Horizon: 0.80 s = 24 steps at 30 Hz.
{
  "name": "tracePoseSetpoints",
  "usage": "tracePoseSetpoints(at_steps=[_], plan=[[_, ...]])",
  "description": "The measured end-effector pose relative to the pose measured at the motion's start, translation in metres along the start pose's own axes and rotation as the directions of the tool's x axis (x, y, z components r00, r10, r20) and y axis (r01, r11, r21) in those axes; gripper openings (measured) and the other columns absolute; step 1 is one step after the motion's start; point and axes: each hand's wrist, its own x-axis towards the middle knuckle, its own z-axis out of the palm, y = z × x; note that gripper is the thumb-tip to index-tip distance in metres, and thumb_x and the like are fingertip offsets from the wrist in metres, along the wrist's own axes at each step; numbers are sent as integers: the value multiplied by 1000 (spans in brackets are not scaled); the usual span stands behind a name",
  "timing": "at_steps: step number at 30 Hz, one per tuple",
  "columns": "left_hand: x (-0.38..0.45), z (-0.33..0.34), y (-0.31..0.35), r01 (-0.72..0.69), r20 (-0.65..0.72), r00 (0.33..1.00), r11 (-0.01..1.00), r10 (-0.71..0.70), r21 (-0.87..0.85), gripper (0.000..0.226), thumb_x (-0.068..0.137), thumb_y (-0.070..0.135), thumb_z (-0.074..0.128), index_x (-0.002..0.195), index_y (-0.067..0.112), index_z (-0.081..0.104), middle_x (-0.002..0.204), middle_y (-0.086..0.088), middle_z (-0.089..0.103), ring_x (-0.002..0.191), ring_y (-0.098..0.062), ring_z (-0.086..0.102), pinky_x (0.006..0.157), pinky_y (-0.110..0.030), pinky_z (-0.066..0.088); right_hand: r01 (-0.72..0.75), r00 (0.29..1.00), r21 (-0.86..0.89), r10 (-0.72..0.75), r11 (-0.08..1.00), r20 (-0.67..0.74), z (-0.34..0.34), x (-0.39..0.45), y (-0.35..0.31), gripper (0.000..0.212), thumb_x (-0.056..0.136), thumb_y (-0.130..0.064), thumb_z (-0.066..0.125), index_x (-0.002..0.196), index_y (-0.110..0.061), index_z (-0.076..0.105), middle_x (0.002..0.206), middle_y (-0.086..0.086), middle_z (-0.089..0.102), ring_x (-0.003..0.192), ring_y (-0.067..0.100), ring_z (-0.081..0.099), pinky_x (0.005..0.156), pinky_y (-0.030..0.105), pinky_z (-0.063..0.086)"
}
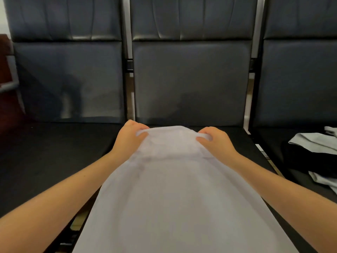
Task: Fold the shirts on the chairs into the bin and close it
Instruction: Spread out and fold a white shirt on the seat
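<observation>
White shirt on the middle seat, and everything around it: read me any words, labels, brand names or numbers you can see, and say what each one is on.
None can be read.
White shirt, gripped by left hand and right hand: faint marks show through near its far edge, too blurred to read.
Grey clothes on the right seat: no print visible.

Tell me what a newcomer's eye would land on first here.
First, the pale shirt stretched down the middle chair seat, its far edge gripped at both corners by the left hand and the right hand. Next, the heap of clothes on the seat at the right.
</observation>
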Motion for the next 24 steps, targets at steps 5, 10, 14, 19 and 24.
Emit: tracePoseSetpoints(at_steps=[5, 10, 14, 19, 24], plan=[[-62, -30, 6, -38, 300, 953, 999, 41, -17, 14, 93, 26, 59, 104, 28, 68, 98, 15, 57, 90, -1, 54, 91, -24, 46, 233, 933, -103, -192, 967, 303, -21, -66, 13, 13, 87, -29, 68, 96, -38, 66, 94, -24, 59, 91, -6, 54, 85, 17, 39], [-87, -37, 1, -43, 444, 896, 995, -2, 91, 17, 94, 37, 55, 102, 32, 69, 94, 15, 67, 82, -3, 61, 75, -13, 45, 314, 885, -162, -227, 936, 407, -25, -85, 2, 16, 87, -46, 58, 83, -35, 68, 82, -15, 64, 76, 2, 57, 75, 19, 45], [-51, -21, 8, 129, 312, 938, 988, -149, 85, 19, 96, 32, 51, 101, 26, 68, 98, 5, 68, 84, -12, 61, 80, -26, 51, 63, 993, 66, -69, 996, 99, -15, -44, -12, 18, 95, -29, 55, 80, -31, 65, 79, -7, 65, 71, 9, 58, 66, 25, 46], [-3, 13, -4, 244, 291, 927, 970, -235, 6, 46, 94, 33, 58, 138, 28, 45, 133, -3, 53, 117, -20, 54, 97, -36, 48, -68, 977, -170, 100, 983, 186, 15, 15, 1, 47, 95, -39, 54, 140, -24, 48, 129, 4, 51, 122, 22, 46, 95, 35, 45], [18, 46, -19, 236, 372, 898, 971, -236, 47, 51, 89, 29, 65, 137, 27, 47, 134, 0, 54, 120, -18, 52, 101, -34, 44, -24, 970, -236, 80, 971, 230, 45, 33, 15, 14, 87, -41, 64, 98, -32, 66, 119, -3, 55, 123, 19, 38, 100, 36, 38]])
